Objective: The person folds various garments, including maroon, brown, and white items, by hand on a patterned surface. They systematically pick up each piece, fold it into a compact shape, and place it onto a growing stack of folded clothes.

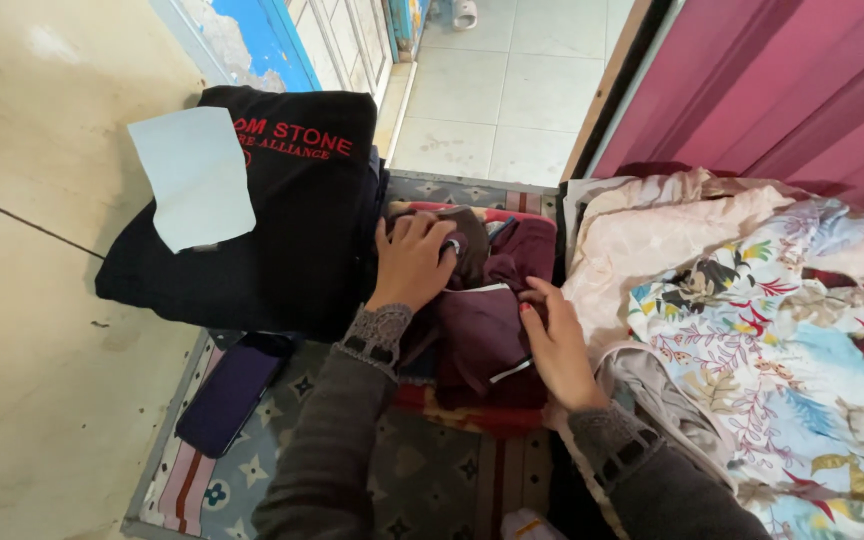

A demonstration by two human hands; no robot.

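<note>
Here, the left hand [414,262] lies palm-down with fingers curled over a dark brown garment [467,245] at the top of a small heap of clothes, while the right hand [555,345] rests on a maroon garment [482,335] just below, fingertips bent onto its edge. The heap sits on a patterned mat [432,470], between a folded black garment [292,220] bearing a pale paper sheet [195,175] and a floral blanket [752,330]. A dark phone [230,392] lies near the left forearm.
</note>
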